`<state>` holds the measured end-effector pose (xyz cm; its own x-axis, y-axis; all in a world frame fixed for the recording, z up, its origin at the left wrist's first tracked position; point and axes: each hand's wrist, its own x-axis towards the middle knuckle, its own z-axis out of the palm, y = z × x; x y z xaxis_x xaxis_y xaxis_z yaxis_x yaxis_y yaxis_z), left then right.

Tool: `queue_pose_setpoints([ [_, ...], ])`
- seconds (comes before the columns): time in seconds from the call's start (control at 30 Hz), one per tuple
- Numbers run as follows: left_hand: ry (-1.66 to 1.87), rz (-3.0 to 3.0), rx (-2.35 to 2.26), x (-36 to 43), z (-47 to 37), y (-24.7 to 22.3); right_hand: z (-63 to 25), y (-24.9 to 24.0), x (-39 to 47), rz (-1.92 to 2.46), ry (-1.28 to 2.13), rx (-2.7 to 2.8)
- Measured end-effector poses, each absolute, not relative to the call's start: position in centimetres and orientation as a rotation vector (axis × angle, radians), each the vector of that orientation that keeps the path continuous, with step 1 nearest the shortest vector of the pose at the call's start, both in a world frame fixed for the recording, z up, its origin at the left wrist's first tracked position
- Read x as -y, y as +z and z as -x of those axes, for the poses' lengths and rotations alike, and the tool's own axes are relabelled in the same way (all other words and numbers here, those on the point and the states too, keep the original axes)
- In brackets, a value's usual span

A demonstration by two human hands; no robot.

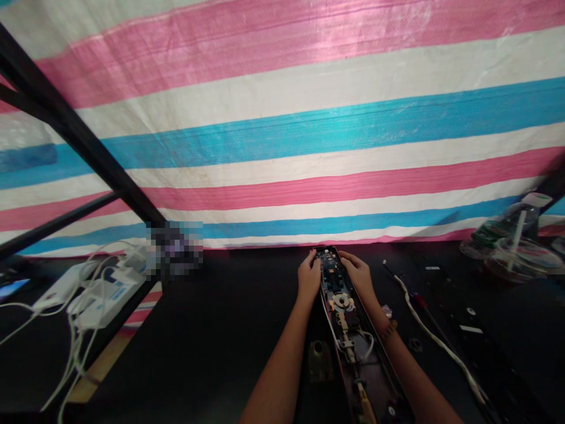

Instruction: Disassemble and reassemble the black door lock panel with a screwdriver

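Note:
A long, narrow open device housing (338, 294) lies on the black table, its far end between my hands. Inside it show a circuit board, a round metal part, brass-coloured fittings and white wires. My left hand (309, 274) grips the housing's left edge near the far end, thumb on the rim. On the opposite side, my right hand (356, 272) has its fingers closed round the right edge at the same height. The undersides of both hands' fingers are hidden.
Right of the housing lie a whitish cable (424, 324) and a long dark panel (470, 327). A plastic cup (514, 259) and a bottle stand at far right. A small dark block (320, 360) sits beside my left forearm. White power strips (108, 294) with cables are at left.

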<state>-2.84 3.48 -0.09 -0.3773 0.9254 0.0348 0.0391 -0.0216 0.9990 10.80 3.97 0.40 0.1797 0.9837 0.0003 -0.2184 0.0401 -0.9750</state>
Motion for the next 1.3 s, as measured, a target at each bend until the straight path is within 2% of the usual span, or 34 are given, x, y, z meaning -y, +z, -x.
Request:
queue_pose_setpoints([
  [0.57,1.584,-1.127,-1.168,-2.6,2.1,0.4,-11.0,1.6,-3.1,0.935,1.213,0.881],
  [1.1,1.536,-1.038,-1.251,-2.6,2.0,-0.1,-10.8,0.7,-3.9,1.020,1.184,0.880],
  [1.3,1.571,-1.075,-1.143,-2.1,1.5,0.7,-10.9,1.6,-3.3,0.919,1.284,0.860],
])
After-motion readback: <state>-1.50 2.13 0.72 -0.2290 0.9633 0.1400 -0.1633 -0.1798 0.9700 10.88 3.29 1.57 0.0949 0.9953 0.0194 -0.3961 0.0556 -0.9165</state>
